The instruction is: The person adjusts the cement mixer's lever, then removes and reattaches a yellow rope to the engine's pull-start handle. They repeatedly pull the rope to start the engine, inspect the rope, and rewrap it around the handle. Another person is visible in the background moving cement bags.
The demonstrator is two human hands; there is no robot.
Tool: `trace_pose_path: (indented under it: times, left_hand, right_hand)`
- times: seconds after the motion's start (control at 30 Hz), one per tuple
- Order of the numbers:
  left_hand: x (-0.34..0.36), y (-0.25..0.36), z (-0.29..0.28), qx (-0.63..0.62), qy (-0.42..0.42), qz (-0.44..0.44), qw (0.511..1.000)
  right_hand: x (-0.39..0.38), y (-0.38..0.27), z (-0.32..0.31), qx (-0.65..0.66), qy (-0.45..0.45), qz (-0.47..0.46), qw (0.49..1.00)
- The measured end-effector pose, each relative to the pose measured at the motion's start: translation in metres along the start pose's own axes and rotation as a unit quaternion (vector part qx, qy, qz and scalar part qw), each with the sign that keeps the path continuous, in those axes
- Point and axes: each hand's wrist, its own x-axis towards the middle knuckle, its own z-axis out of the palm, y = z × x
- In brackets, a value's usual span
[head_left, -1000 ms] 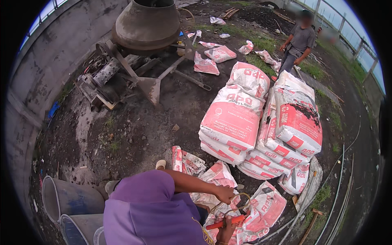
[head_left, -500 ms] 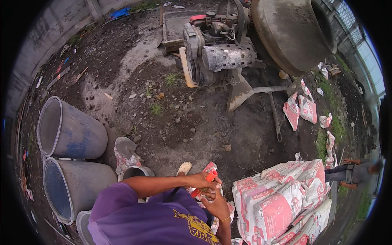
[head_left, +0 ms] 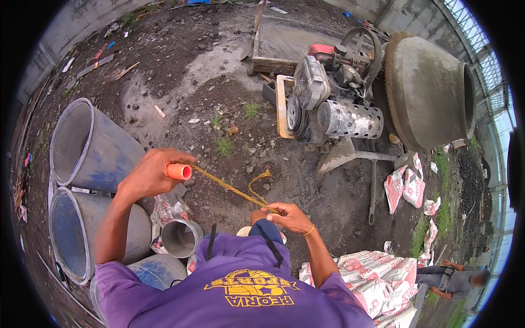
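My hands have just spread apart, my left hand [head_left: 149,174] clenching the tube [head_left: 179,171] near the drums [head_left: 106,153], my right hand [head_left: 293,218] pinching the rope [head_left: 229,187] farther right of them, so the rope now seems pulled straight between.

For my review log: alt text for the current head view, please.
The person's left hand grips a hollow orange tube; their right hand pinches a twisted yellow rope stretched between both hands. A grey drum mixer stands upper right, blue-stained grey barrels left, red-and-white sacks lower right.
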Motion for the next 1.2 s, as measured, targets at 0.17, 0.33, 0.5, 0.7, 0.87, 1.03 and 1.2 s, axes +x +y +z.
trace_pose_path:
  times: [0.17, 0.33, 0.5, 0.7, 0.87, 1.03, 1.2]
  left_hand:
    - [-0.042, -0.104, -0.117, 0.063, 0.292, -0.13, 0.945]
    - [-0.041, -0.252, -0.232, 0.256, 0.403, -0.264, 0.838]
    - [0.026, -0.373, -0.314, 0.402, 0.369, -0.4, 0.737]
    - [0.208, -0.39, -0.256, 0.476, 0.242, -0.317, 0.784]
    - [0.368, -0.28, -0.061, 0.194, -0.037, 0.001, 0.98]
    - [0.477, -0.203, 0.066, -0.137, -0.316, 0.297, 0.89]
    - [0.583, -0.274, 0.054, -0.155, -0.492, 0.071, 0.854]
  right_hand:
    - [0.022, -0.017, -0.081, -0.011, 0.041, 0.092, 0.995]
    - [0.065, -0.007, -0.113, 0.007, 0.027, 0.104, 0.994]
    - [0.103, 0.035, -0.129, 0.077, 0.057, 0.166, 0.982]
    - [0.146, 0.054, -0.115, -0.151, 0.253, 0.22, 0.93]
    - [0.26, -0.038, -0.103, -0.162, 0.291, 0.1, 0.938]
    - [0.366, -0.147, -0.121, -0.135, 0.311, -0.047, 0.94]
    - [0.399, -0.159, -0.152, -0.037, 0.295, 0.082, 0.951]
